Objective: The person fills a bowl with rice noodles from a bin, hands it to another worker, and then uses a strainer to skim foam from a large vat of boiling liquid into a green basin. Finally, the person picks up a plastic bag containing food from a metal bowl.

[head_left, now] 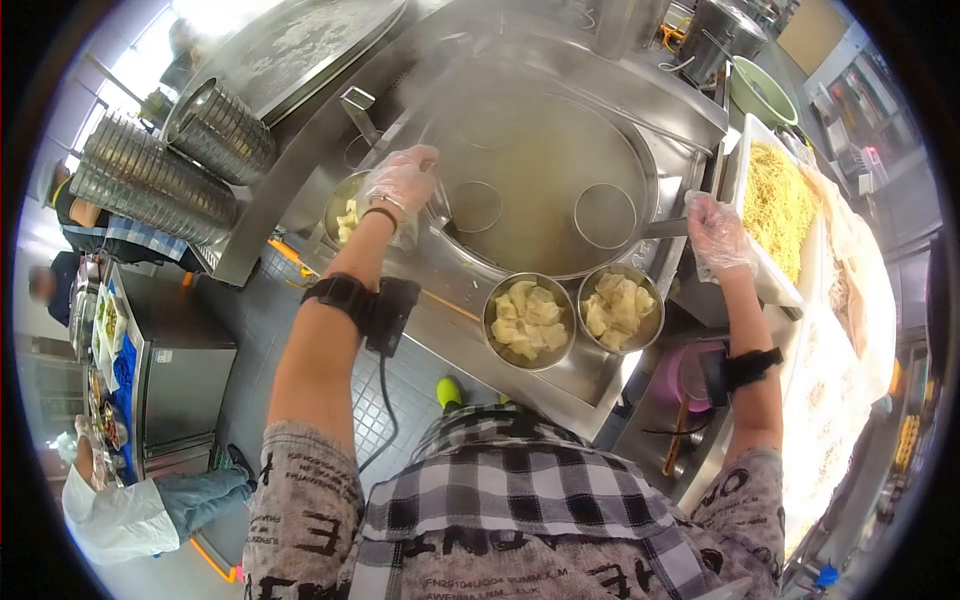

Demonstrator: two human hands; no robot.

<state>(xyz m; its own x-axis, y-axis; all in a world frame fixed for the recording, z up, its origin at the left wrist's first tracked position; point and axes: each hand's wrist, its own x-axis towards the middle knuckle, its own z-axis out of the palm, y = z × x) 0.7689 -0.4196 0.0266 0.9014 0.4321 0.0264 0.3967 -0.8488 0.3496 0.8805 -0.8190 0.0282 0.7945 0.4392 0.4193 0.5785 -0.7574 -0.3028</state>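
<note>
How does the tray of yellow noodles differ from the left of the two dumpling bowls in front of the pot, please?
The tray is white and straight-sided; the bowl is metallic and round. The tray's noodles are thin yellow strands, while the bowl's dumplings are pale, plump pieces. Both stand near the large pot.

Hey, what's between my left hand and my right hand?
Between your left hand and right hand, the head view shows the wide round vat of cloudy liquid, two round rims in it, and a metal handle reaching your right hand.
</note>
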